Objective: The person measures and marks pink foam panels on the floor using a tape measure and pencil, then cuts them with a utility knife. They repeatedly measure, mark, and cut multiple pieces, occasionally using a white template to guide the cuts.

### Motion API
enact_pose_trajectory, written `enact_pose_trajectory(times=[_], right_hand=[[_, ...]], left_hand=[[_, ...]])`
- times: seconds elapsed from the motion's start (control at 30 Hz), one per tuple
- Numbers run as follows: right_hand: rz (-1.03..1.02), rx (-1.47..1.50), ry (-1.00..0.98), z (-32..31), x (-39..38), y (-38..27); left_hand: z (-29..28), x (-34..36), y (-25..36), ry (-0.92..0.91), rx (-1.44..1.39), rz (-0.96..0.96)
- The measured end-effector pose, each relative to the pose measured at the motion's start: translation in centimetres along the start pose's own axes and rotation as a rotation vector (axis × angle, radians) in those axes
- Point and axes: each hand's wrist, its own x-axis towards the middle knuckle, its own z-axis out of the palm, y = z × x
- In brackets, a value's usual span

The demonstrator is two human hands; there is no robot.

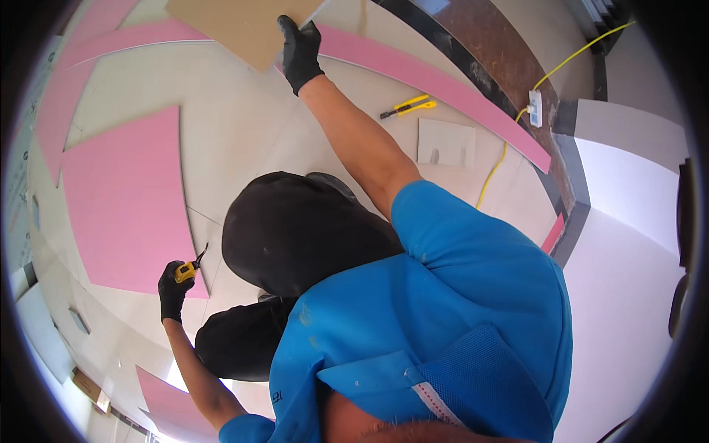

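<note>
My left hand [172, 301], in a black glove, is closed around a yellow tape measure [186, 272] with a black wrist strap hanging from it. It is just over the lower corner of a large pink board [129, 199] lying on the floor. Farther ahead, my black-gloved right hand [300, 55] grips the edge of a tan board [244, 28], which runs out of the top of the picture. Its fingers are partly hidden behind that edge, with the thumb showing on the near face.
A yellow utility knife [408, 107] lies on the tiled floor beside a small pale square piece [445, 142]. Beyond them stretches a long pink strip [443, 92]. A yellow cable [491, 176] passes a white socket block [535, 108] near the right wall [628, 310]. More pink strips [66, 96] lie left.
</note>
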Motion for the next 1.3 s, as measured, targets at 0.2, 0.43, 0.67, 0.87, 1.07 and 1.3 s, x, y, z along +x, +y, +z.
enact_pose_trajectory(times=[0.2, 0.43, 0.67, 0.87, 1.07, 1.3], right_hand=[[0.454, -0.325, 0.081, -4.1, 0.6, 4.9], [0.622, -0.327, 0.148, -15.6, 5.8, 0.9], [0.304, -1.04, -0.616, -5.1, -2.0, 9.3], [0.206, -1.309, -1.0, 6.3, -6.7, 16.8], [-0.079, -1.524, -1.129, 11.8, -8.5, 25.7], [-0.06, -1.929, -1.28, 15.1, -11.2, 27.2]], left_hand=[[0.5, -2.8, -3.9, -0.062, 0.013, -0.009], [-0.3, -1.6, -2.5, 0.064, 0.025, -0.092], [10.0, -9.8, -15.0, 0.429, -0.698, -0.432], [15.7, -14.4, -8.4, 0.491, -0.989, -0.828], [20.3, -23.1, -10.7, 0.752, -1.53, -0.838], [21.7, -26.8, -13.0, 0.856, -1.325, -0.923]])
